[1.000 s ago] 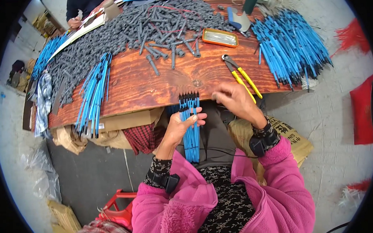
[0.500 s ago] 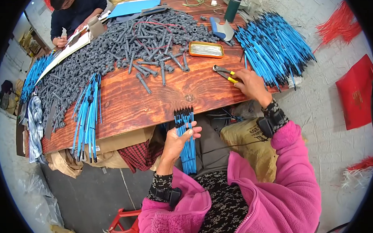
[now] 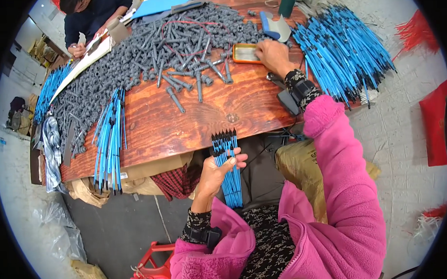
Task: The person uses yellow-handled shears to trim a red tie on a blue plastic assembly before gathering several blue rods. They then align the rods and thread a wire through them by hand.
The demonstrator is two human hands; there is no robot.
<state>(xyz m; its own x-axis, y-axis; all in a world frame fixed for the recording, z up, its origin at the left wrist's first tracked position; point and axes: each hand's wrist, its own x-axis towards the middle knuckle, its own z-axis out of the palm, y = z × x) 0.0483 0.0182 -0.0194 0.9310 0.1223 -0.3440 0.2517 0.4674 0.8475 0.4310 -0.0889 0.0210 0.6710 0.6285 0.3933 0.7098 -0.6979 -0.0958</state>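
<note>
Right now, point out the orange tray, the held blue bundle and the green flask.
Orange tray (image 3: 246, 62): head view, on its near rim.
Blue bundle (image 3: 231, 182): head view, on the stems' lower stretch.
Green flask (image 3: 288, 3): head view, on its side.

Jacket (image 3: 347, 169): pink fleece, plush, open front. Top (image 3: 266, 246): black, pale floral print. Cuffs (image 3: 199, 220): matching floral, two. Wristbands (image 3: 303, 89): black, boxy units, two. Trousers (image 3: 259, 180): dark grey.
</note>
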